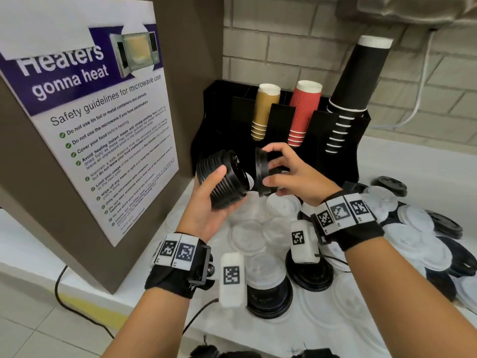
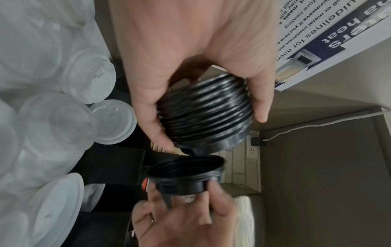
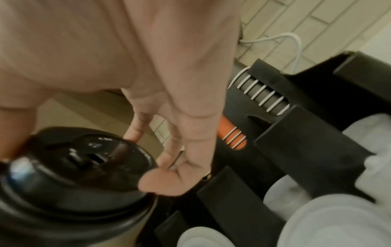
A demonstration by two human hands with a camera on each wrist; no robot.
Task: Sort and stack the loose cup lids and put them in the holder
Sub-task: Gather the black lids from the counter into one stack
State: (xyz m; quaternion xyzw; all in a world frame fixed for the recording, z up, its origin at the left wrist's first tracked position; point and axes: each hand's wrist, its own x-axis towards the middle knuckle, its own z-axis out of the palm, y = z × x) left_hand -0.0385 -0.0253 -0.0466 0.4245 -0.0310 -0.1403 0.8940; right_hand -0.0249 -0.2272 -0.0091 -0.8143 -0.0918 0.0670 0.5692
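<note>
Stack of black lids [image 1: 224,178] held on its side above the counter, gripped in the left hand [image 1: 210,205] with thumb over the ribbed rims and fingers curled beneath; the left wrist view confirms the wrap on both sides of the stack [image 2: 206,115]. A single black lid [image 1: 261,169] stands on edge just right of the stack, pinched at its rim by the right hand [image 1: 290,174]; the two are near, and contact cannot be confirmed. The left wrist view shows the lid's hollow underside [image 2: 187,175] facing the stack, while the right wrist view shows its domed top with sip slot [image 3: 84,168] (blurred). Behind the hands, the black holder [image 1: 356,140] carries three cup stacks: gold cups [image 1: 263,112], red cups [image 1: 303,113], black cups [image 1: 353,83]. Loose white lids [image 1: 281,205] and loose black lids [image 1: 311,276] lie spread on the white counter [image 1: 413,161] below and right of the hands
</note>
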